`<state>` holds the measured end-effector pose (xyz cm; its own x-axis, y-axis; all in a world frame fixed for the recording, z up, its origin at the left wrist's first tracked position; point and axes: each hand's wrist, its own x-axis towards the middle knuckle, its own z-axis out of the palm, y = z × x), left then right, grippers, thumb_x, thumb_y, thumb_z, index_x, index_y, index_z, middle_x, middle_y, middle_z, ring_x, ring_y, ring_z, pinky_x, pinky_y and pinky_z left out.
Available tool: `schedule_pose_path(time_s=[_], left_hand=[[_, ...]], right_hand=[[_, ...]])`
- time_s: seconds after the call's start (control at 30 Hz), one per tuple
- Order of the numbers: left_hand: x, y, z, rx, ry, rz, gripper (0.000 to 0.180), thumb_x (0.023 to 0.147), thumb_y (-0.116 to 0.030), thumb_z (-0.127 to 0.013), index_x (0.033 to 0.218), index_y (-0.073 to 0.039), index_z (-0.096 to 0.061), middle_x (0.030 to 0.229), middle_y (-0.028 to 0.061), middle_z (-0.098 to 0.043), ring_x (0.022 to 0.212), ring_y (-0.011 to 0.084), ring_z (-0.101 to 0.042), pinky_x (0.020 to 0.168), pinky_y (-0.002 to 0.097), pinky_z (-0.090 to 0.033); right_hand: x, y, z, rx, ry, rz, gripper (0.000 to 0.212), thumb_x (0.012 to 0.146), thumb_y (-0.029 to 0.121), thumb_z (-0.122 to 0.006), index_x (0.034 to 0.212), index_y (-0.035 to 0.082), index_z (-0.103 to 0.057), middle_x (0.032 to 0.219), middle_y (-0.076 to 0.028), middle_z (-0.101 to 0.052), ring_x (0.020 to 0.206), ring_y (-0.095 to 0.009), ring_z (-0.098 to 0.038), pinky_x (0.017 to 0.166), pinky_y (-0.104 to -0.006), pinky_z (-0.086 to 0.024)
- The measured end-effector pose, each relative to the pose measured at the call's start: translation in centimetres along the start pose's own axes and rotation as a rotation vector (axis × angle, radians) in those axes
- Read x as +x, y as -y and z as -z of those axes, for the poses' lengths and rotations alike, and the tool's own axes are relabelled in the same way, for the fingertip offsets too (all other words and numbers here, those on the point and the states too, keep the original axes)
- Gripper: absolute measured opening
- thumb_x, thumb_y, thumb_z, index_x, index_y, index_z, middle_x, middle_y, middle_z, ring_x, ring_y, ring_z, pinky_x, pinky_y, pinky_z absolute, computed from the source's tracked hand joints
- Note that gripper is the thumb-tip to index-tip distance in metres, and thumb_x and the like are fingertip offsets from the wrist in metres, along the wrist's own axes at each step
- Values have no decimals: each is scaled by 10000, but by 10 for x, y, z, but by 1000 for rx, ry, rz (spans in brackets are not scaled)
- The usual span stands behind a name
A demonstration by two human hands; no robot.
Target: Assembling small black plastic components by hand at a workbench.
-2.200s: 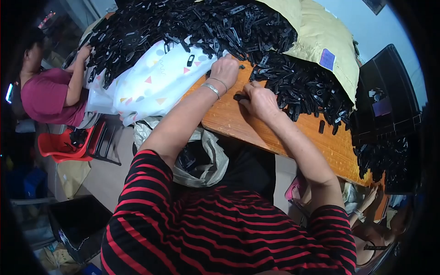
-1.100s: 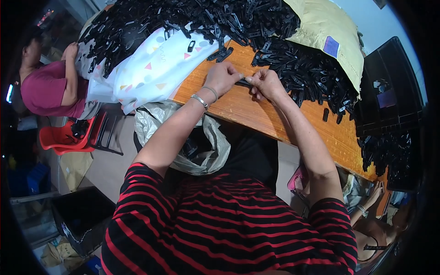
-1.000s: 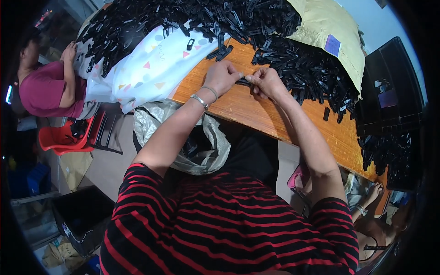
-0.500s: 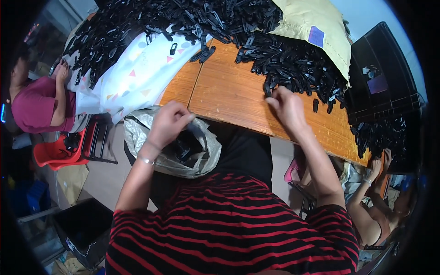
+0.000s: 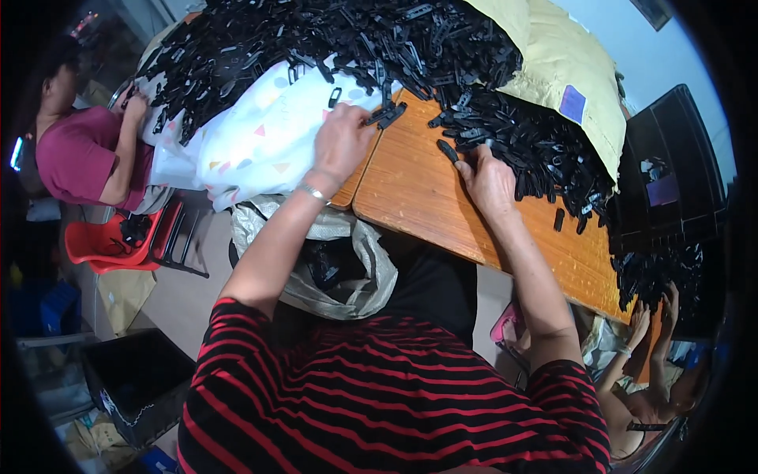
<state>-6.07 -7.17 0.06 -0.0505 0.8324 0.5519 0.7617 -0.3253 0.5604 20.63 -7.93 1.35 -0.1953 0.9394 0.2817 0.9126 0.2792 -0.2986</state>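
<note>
My left hand is over the edge of the patterned white sheet. Its fingers are bent, with the tips at a pair of long black plastic pieces on the wooden table; the hand itself hides whether they grip one. A single black piece with a pale-rimmed slot lies on the sheet just beyond. My right hand is at the near edge of a heap of black plastic pieces. Thumb and fingers are drawn together there, and one elongated black piece sticks out at the thumb tip.
A larger black heap spreads along the back. A yellowish sack rests behind the right heap. An open woven bag holding dark items sits at my lap. Co-workers sit left and right; a red chair stands left.
My left hand has moved from above the woven bag up and right to the black pieces on the table. The right hand stays by its heap. The view has shifted slightly.
</note>
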Motion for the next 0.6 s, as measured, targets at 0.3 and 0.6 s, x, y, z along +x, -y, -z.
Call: schedule_pose_path(time_s=[0.3, 0.6], left_hand=[[23, -1, -31, 229, 101, -50, 127, 724, -133, -713, 804, -60, -646, 856, 92, -533, 864, 277, -539, 733, 365, -466], [30, -17, -44, 333, 75, -89, 152, 713, -158, -732, 819, -66, -675, 850, 93, -553, 879, 269, -547, 734, 368, -483]], right_hand=[[-8, 13, 13, 141, 197, 135, 206, 826, 75, -597, 1030, 50, -581, 845, -185, -645, 794, -381, -614, 699, -425, -490], [-8, 26, -4, 93, 137, 348, 180, 765, 150, -673, 912, 51, -639, 810, -156, -626, 749, -341, -616, 650, -406, -494]])
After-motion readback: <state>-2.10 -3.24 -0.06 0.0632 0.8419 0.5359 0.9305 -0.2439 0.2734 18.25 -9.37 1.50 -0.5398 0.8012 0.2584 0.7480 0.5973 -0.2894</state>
